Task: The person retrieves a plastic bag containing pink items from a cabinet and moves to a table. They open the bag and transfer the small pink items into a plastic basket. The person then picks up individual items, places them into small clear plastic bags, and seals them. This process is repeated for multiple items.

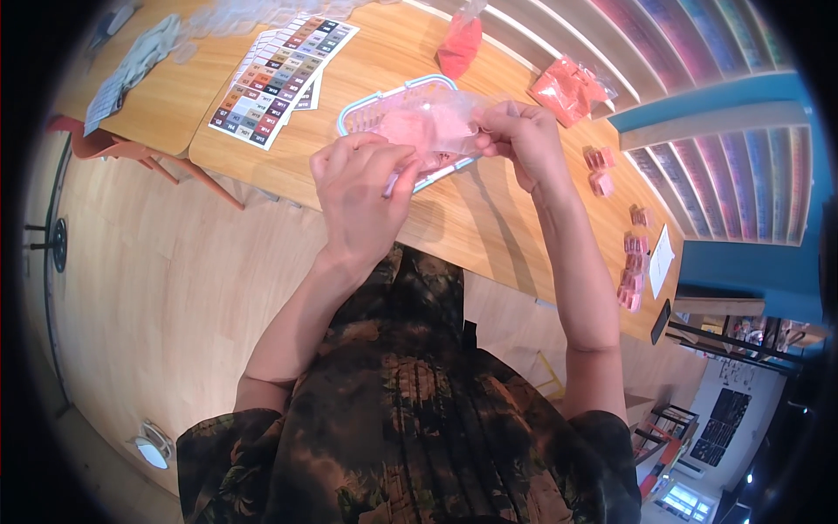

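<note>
Over a small plastic basket (353, 112) with a pale blue rim, my two hands are close together. The thumb and fingertips of my right hand (522, 138) pinch a clear plastic bag (456, 131). My left hand (362, 182) is closed at the basket's near left side, its fingertips by the bag. A thin lilac piece (390, 184) shows beside its thumb; what it belongs to is hidden. Pale pink fill (406, 128) shows in or behind the bag; I cannot tell which. My fingers cover part of the basket's near side.
Colour charts (281, 83) lie left of the basket. Beyond it are a red-orange bag (460, 45) and an orange-red packet (566, 90). Small pink containers (633, 253) line the right edge, near a white paper (662, 253) and a black phone (661, 321). Racks (720, 183) stand behind.
</note>
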Demonstrator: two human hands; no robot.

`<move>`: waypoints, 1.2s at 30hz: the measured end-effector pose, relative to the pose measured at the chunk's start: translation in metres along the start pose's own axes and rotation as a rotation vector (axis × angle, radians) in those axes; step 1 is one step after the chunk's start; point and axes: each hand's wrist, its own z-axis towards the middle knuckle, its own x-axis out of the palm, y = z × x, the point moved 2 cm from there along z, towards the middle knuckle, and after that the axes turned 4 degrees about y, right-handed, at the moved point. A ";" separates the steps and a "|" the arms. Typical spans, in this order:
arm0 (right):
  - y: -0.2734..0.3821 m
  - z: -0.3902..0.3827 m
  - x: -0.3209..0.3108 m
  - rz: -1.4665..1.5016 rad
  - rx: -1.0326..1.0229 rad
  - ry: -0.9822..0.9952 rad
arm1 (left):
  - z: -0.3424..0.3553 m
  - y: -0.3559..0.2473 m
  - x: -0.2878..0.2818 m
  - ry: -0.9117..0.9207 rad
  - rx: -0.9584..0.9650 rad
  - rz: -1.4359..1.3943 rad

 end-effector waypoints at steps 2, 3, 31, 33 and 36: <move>-0.001 0.001 -0.007 0.012 0.008 -0.011 | 0.001 -0.001 -0.001 -0.009 0.021 0.005; -0.002 0.000 -0.011 0.031 0.014 -0.010 | 0.001 -0.002 -0.003 -0.014 0.031 0.009; -0.027 -0.118 -0.027 -0.819 -0.733 -0.305 | -0.008 -0.076 0.072 0.053 0.061 -0.569; -0.030 -0.119 -0.031 -0.781 -0.688 -0.305 | -0.009 -0.081 0.071 0.095 0.019 -0.582; -0.032 -0.120 -0.035 -0.817 -0.693 -0.304 | -0.008 -0.083 0.071 0.117 0.031 -0.582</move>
